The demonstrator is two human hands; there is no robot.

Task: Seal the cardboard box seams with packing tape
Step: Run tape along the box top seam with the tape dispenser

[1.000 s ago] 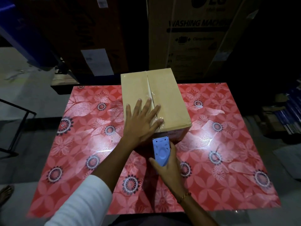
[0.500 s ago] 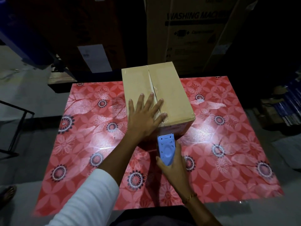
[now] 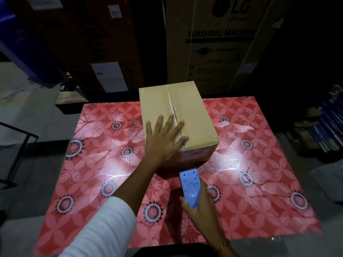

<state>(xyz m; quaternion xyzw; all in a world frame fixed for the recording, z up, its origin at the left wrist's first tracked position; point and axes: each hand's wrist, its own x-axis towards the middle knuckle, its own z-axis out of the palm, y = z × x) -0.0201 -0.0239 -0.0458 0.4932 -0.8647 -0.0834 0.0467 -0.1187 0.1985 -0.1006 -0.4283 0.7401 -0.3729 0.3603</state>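
We see a plain brown cardboard box point(image 3: 178, 119) standing on a table covered in a glossy red floral cloth point(image 3: 92, 164), its long centre seam running away from us under a strip of clear packing tape point(image 3: 175, 112). Our left hand point(image 3: 163, 140) lies palm-down on the near part of the box top, all 5 fingers point(image 3: 159, 123) spread wide and flat, gripping nothing; the fingertips reach across the seam near the box's front edge. Just in front of the box, our right hand point(image 3: 200, 204) has its fingers curled around a light blue plastic tape dispenser point(image 3: 190, 186), whose nose points at the box's front face, close to its lower edge; we cannot tell whether it touches.
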